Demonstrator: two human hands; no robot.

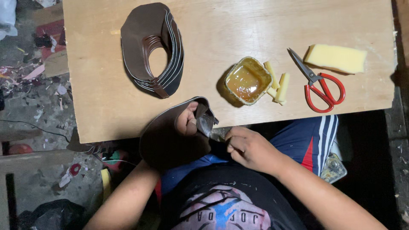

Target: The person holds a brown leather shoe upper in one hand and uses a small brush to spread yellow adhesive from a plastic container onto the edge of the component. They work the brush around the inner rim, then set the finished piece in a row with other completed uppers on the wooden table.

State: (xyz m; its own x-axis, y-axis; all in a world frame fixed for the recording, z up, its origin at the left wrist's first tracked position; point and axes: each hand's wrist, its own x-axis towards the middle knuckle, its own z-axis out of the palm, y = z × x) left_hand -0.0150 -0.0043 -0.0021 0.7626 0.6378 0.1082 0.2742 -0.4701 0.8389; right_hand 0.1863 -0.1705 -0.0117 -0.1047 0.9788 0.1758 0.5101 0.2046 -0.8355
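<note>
While you sit at the near edge of the tabletop [106, 110], the scene reads like this:

Left hand: your left hand [187, 120] is clamped on the curved brown leather piece [168, 142], thumb inside the fold, fingers hidden behind it.

Right hand: your right hand [249, 147] is pinched together on a small applicator [209, 127]; its tip is glossy and touches the inner face of the piece. What it is exactly is too small to tell.

Where the piece is: off the tabletop, held over your lap, just below the near edge.

How it will handle: it looks light, thin and floppy, likely to bend wherever it lacks support. Judge the wet inner face as sticky; hold it by the outer rim and the dry outer side.

Nearby: the tub of amber glue [248, 80] sits close ahead, with yellow foam strips [279, 87] beside it, then red-handled scissors [319, 83] and a yellow foam block [336, 58] further right. A stack of brown cut pieces [151, 47] lies far left.

Edges and room: bare wood lies between stack and tub; the scissor points aim away from you. The floor [30, 85] on your left is littered.
</note>
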